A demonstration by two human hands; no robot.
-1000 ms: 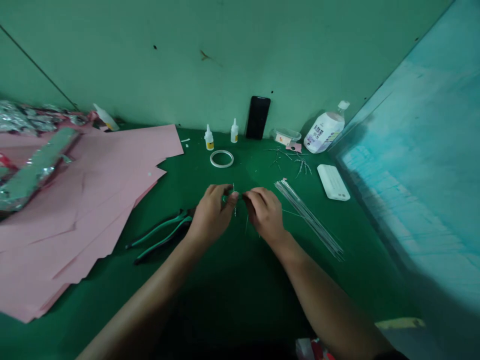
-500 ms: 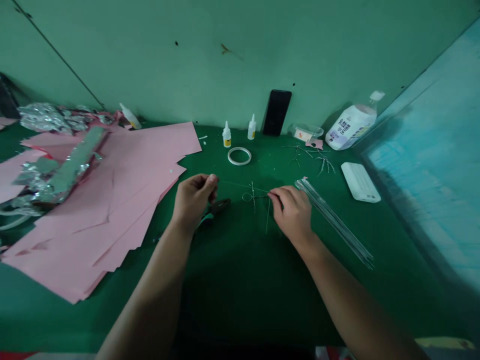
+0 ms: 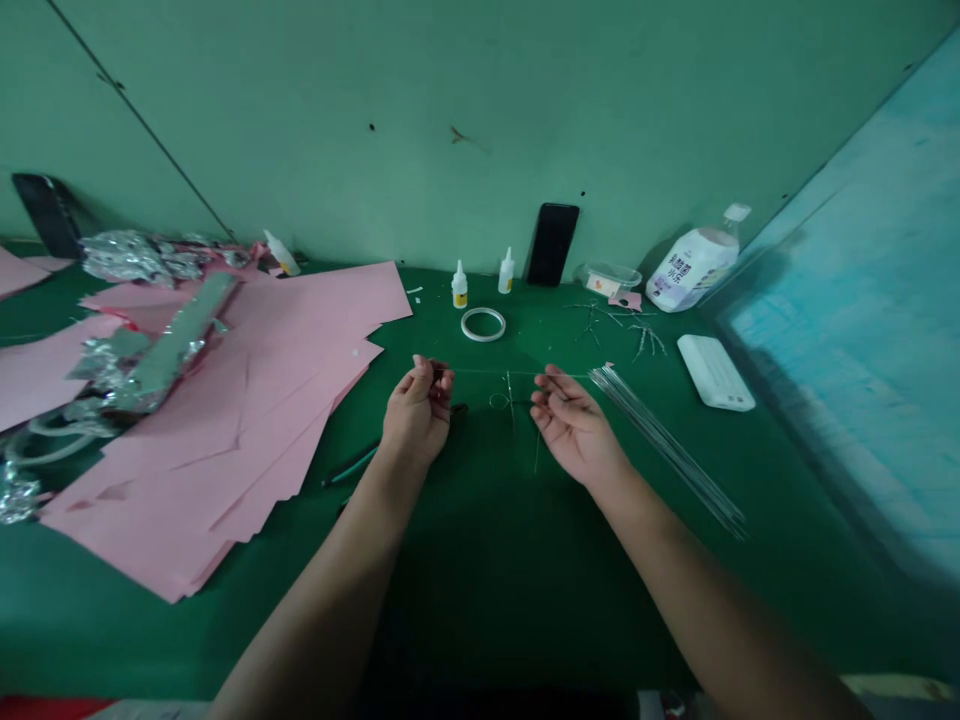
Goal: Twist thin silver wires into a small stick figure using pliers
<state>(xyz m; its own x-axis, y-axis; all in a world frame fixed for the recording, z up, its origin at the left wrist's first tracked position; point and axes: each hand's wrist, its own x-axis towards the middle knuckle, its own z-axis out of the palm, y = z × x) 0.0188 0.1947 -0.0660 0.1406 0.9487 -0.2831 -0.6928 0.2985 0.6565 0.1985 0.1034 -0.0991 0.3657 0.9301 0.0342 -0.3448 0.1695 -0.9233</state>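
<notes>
My left hand (image 3: 420, 412) is closed, with thumb and fingers pinching the end of a thin straight wire (image 3: 480, 371). That wire stretches level across to my right hand (image 3: 576, 425) and passes its upper fingers. The right hand's fingers are curled, palm partly turned up, around the stem of a small twisted wire piece (image 3: 511, 392). This piece has a round loop at its left end and a crosspiece; another thin wire hangs down below it. Pliers (image 3: 352, 465) lie under and behind my left wrist, mostly hidden.
A bundle of straight wires (image 3: 667, 450) lies right of my right hand, near a white power bank (image 3: 715, 372). Behind stand small glue bottles (image 3: 460, 287), a tape ring (image 3: 483, 324), a phone (image 3: 553, 245) and a drink bottle (image 3: 690, 265). Pink paper sheets (image 3: 300, 330) cover the left.
My left hand has turned palm-up and come nearer the right. The right hand has rolled, opening its upper fingers, and the wire now extends past it. The view has shifted slightly.
</notes>
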